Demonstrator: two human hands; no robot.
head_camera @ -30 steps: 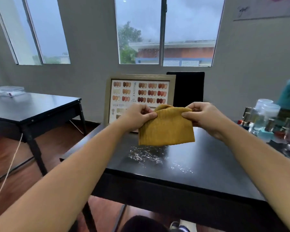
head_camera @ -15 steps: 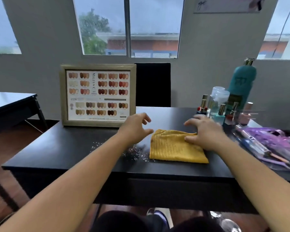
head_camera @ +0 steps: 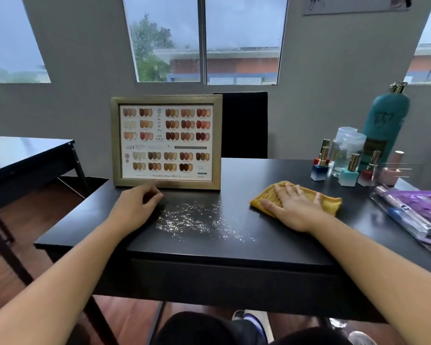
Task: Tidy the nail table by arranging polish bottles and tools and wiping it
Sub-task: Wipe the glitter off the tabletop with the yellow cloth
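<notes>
The yellow cloth (head_camera: 330, 204), held up in both hands a second ago, now lies folded on the worktop (head_camera: 259, 245). The right hand (head_camera: 292, 207) is spread flat on top of it, fingers straight, pressing down. The left hand (head_camera: 135, 207) has let go and rests loosely curled, holding nothing, just in front of the colour chart (head_camera: 166, 143). Wiping looks ready to begin: the spilled glitter (head_camera: 192, 219) lies between the hands, just left of the cloth.
</notes>
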